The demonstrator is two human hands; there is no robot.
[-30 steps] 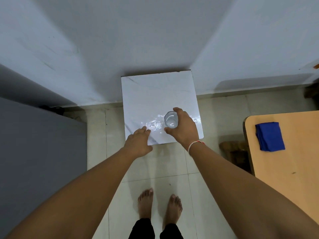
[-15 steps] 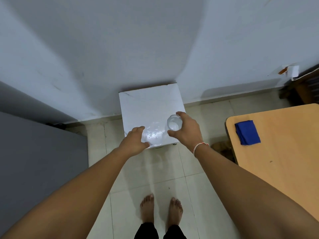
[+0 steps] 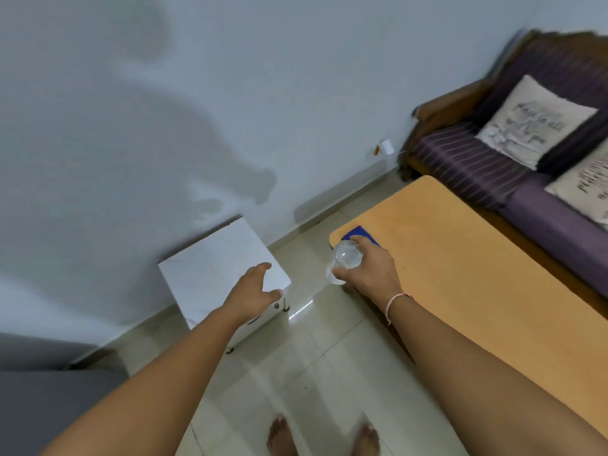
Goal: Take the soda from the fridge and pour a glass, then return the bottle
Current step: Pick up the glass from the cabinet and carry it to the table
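I'm carrying the clear drinking glass (image 3: 343,262) gripped in my right hand (image 3: 368,269) over the orange wooden table's (image 3: 477,284) corner, left hand (image 3: 253,292) loose and empty, so keep it level and set it down gently.

Dim, flat indoor light, cool grey cast on the plain white wall (image 3: 230,77). Large soft shadow of an arm and hand falls across that wall, upper left to centre. Bright streak of glare on the glossy pale floor tiles (image 3: 301,312) beside the white square-topped cabinet (image 3: 223,258). Whole frame motion-blurred; the dark purple striped sofa (image 3: 493,159) smears at its top edge. Wide-angle bending at the edges, forearms stretched; printed cushion text unreadable
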